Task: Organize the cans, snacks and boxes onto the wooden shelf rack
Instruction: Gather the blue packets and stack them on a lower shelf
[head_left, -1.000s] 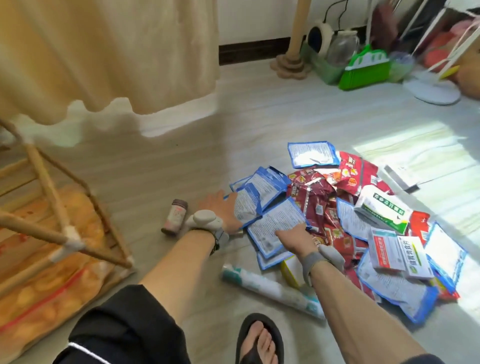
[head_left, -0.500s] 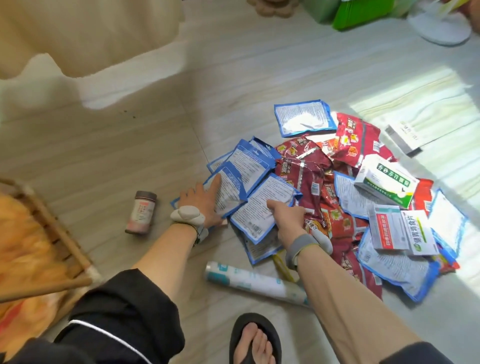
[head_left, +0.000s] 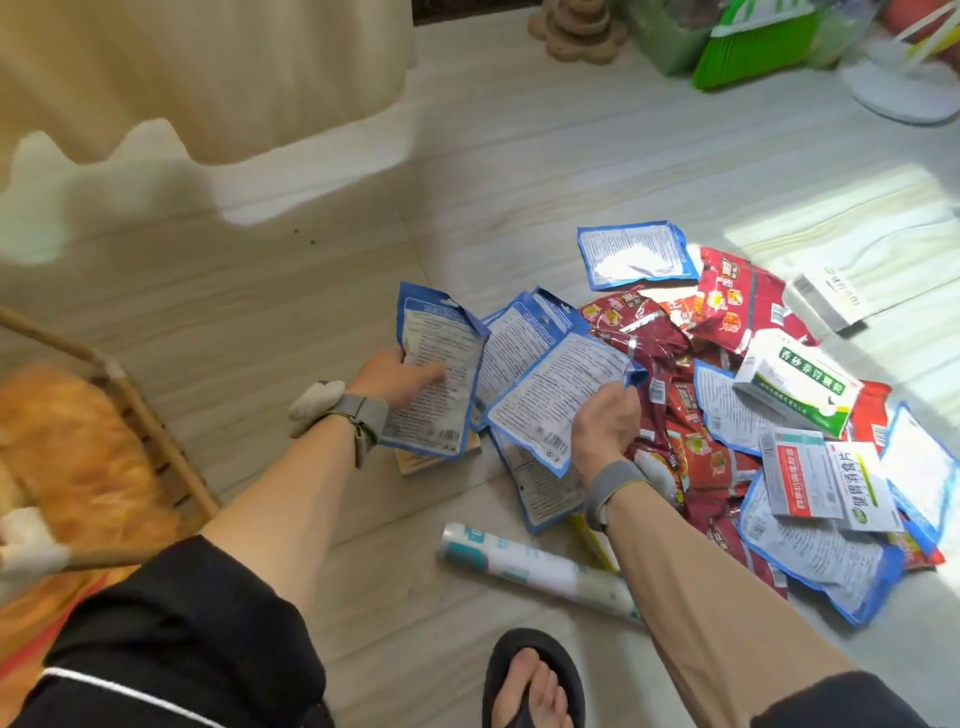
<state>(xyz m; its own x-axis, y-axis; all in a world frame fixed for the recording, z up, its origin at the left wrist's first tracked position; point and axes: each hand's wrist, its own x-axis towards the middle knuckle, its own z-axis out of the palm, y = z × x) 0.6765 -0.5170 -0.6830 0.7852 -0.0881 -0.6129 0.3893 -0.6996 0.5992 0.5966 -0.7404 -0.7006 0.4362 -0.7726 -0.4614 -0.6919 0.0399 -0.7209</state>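
Two grips at once: my left hand (head_left: 387, 376) curls its fingers round one blue-edged packet (head_left: 436, 364) and my right hand (head_left: 602, 434) pinches a second blue-edged packet (head_left: 556, 395), both held clear of the snack pile (head_left: 675, 364) on the floor, ready, I judge, for the wooden shelf rack (head_left: 156, 444) at my left.

home interior, wood-look floor (head_left: 322, 291), cream curtain (head_left: 208, 67), green broom (head_left: 753, 47), fan base (head_left: 904, 93), sandal (head_left: 535, 675)

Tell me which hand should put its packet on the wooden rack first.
Left. The left hand grips a blue packet and is nearer the wooden rack at the frame's left edge. The right hand grips a second packet over the pile, farther off.
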